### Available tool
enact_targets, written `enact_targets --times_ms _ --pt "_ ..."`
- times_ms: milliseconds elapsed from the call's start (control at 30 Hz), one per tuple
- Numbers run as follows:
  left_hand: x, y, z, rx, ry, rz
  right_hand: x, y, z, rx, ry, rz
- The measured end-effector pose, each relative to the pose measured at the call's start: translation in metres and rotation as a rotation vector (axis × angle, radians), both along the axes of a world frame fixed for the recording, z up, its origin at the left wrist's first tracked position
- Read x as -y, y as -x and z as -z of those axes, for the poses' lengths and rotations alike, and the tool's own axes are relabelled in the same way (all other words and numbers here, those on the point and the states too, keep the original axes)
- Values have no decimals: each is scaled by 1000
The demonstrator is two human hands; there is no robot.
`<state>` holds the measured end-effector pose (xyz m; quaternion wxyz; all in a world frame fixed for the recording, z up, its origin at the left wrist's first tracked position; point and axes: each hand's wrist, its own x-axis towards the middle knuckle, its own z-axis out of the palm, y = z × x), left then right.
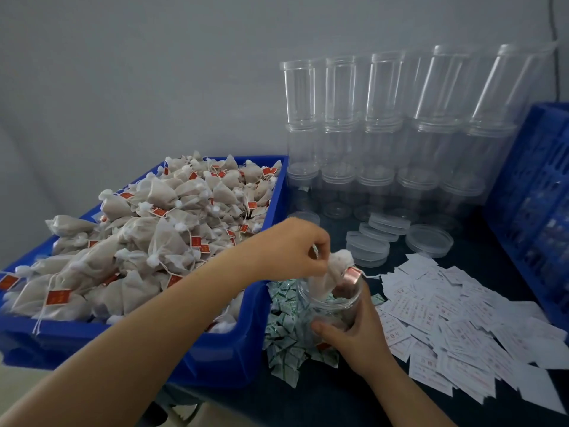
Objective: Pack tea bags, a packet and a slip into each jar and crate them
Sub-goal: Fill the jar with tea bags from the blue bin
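Note:
My right hand [357,337] grips a clear open jar [331,300] standing over the green packets. My left hand [292,248] pinches a tea bag [334,269] with a red tag at the jar's mouth, the bag hanging partly inside. At least one tea bag lies lower in the jar. A blue bin [234,349] heaped with tea bags [160,232] sits to the left. Green and white packets [286,343] lie between the bin and the jar. White paper slips [462,328] are spread on the right.
Stacks of empty clear jars [385,134] stand upside down against the wall at the back. Clear lids [397,238] lie in front of them. A blue slatted crate [535,204] stands at the right edge.

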<state>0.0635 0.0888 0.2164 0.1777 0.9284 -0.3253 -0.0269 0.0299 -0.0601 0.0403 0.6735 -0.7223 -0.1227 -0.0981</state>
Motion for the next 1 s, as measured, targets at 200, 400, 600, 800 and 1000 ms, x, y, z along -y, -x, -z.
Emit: enact_targets --times_ms 200,400,600,800,1000 --pt "8 6 10 42 -267 79 0 -1 1 -12 -38 -7" --pt "20 5 7 51 -426 86 1 1 1 -41 -43 -20" --pt "25 3 7 100 -553 114 0 0 0 -39 -47 -28" --pt "16 3 1 112 -467 95 -1 0 1 -23 -71 -34" --pt "-29 -5 -17 49 -169 -5 -1 3 -1 -3 -27 -26"
